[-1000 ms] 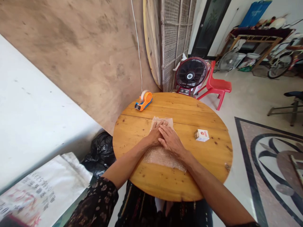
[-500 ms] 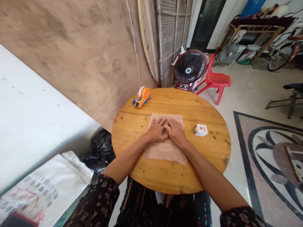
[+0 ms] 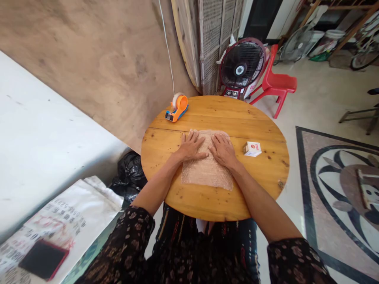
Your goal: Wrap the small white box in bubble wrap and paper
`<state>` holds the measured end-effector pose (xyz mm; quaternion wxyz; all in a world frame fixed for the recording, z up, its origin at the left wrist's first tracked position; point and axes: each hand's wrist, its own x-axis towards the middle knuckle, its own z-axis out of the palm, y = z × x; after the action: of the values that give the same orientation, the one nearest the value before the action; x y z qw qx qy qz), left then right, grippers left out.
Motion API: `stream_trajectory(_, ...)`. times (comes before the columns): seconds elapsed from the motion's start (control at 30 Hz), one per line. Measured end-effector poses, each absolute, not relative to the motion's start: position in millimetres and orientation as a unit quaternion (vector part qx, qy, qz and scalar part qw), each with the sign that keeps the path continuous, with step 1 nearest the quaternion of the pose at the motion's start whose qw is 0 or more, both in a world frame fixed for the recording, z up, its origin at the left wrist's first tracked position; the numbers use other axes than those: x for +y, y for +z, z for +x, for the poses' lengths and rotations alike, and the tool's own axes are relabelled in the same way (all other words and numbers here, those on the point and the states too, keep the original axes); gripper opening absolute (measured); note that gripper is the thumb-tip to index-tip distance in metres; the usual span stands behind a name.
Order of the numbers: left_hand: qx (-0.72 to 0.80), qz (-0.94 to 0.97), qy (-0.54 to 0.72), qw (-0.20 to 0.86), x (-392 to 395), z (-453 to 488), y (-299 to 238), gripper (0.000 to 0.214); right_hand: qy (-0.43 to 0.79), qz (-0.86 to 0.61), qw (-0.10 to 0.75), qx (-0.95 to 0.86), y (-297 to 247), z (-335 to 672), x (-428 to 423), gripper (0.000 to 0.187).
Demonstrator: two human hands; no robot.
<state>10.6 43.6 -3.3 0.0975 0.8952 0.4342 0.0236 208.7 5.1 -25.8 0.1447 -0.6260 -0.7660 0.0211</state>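
Observation:
A sheet of bubble wrap (image 3: pixel 207 173) lies flat on the round wooden table (image 3: pixel 266 169). My left hand (image 3: pixel 189 146) rests palm down on the sheet's left part, fingers spread. My right hand (image 3: pixel 223 150) lies flat on its right part, fingers stretched out. The two hands are a little apart. A small white and red box (image 3: pixel 252 148) stands on the table to the right of my right hand. An orange tape dispenser (image 3: pixel 177 107) sits at the table's far left edge.
A plywood board (image 3: pixel 103 67) leans behind the table. A dark fan (image 3: pixel 242 69) and a red plastic chair (image 3: pixel 278 85) stand beyond the far edge. A black bag (image 3: pixel 128 175) and a printed white sack (image 3: pixel 59 225) lie on the floor at left.
My hands, which were together at the sheet's middle, have slid apart to either side. The bubble wrap now lies wider and flatter.

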Motion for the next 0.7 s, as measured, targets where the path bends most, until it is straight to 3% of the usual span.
stream_trajectory(0.23,0.405,0.913,-0.004,0.056,13,21,25,0.054,0.006,-0.625,0.13,-0.769,-28,207,5,0.055)
stream_trajectory(0.5,0.324,0.942,-0.011,0.085,-29,-15,12,0.075,0.019,-0.627,0.135,-0.767,-25,206,5,0.055)
stream_trajectory(0.7,0.36,0.928,0.01,0.095,-42,-52,17,0.064,0.024,-0.629,0.14,-0.765,-27,205,6,0.055)
